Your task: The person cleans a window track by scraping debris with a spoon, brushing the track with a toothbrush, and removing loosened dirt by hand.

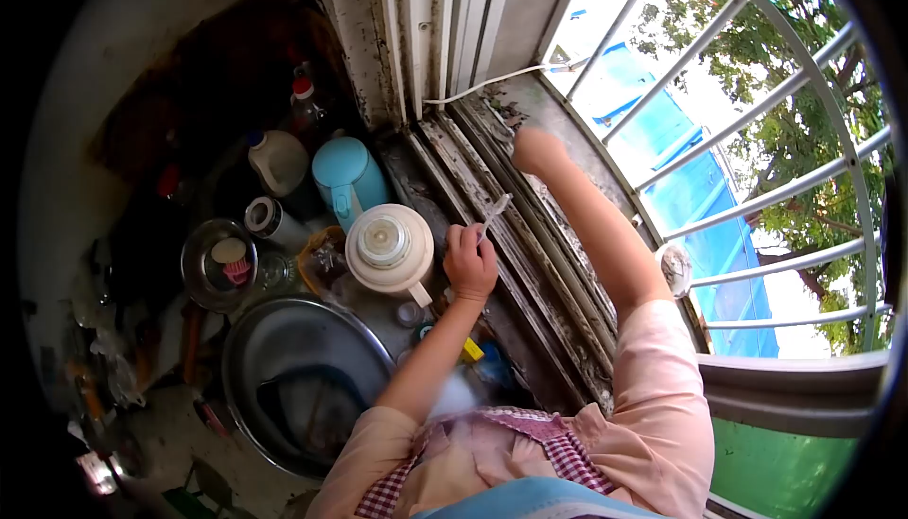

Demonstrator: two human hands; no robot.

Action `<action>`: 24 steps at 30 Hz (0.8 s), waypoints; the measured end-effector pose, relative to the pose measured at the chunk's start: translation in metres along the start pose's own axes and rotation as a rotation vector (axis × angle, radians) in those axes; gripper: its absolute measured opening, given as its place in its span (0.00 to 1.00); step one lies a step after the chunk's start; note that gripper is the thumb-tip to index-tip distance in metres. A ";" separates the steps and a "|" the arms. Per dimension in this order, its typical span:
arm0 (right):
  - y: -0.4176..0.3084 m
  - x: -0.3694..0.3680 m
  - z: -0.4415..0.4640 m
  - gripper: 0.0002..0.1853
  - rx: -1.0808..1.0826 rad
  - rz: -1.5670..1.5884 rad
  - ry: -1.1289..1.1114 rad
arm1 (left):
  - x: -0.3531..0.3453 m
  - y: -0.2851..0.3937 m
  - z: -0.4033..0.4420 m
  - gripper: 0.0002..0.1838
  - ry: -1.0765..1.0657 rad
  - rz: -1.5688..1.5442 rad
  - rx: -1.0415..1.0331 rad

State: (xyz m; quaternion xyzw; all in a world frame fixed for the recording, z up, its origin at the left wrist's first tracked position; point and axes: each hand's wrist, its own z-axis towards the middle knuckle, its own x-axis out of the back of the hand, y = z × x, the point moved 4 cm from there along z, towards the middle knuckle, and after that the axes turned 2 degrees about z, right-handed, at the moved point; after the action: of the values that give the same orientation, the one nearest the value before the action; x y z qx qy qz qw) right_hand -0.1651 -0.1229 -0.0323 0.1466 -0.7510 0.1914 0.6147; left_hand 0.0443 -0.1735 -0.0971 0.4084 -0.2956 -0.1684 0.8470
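My left hand [470,262] is beside the cream thermos [388,247], fingers closed round a thin, pale translucent item [496,209] that sticks up over the window tracks. Farther off, my right hand [539,152] reaches over the dirty outer sill [567,131], its fingers curled down and mostly hidden. Whether it holds anything cannot be made out. Between the two hands run the grimy window tracks [511,226].
Left of the thermos stand a light blue kettle [348,175], a white jug [278,162] and a metal bowl [218,265]. A large metal basin [244,396] lies nearer. White bars [785,188] cross the window opening; a white cup [674,268] sits by my right arm.
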 end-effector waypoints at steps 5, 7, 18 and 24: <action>-0.014 0.014 0.022 0.13 0.066 -0.090 -0.016 | 0.001 0.000 0.000 0.07 -0.018 -0.015 0.026; -0.014 0.030 0.008 0.13 0.101 -0.160 -0.058 | 0.004 0.003 0.001 0.07 -0.032 -0.026 0.046; -0.023 0.017 0.058 0.13 0.132 -0.096 0.026 | 0.004 0.003 0.001 0.06 -0.024 -0.024 0.049; -0.019 -0.003 0.043 0.11 0.111 0.067 0.205 | 0.004 0.003 -0.001 0.07 -0.010 -0.020 0.048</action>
State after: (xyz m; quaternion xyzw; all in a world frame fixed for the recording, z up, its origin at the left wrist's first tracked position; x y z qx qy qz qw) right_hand -0.1933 -0.1603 -0.0401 0.1347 -0.6771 0.2670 0.6723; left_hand 0.0479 -0.1729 -0.0935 0.4305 -0.2998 -0.1717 0.8339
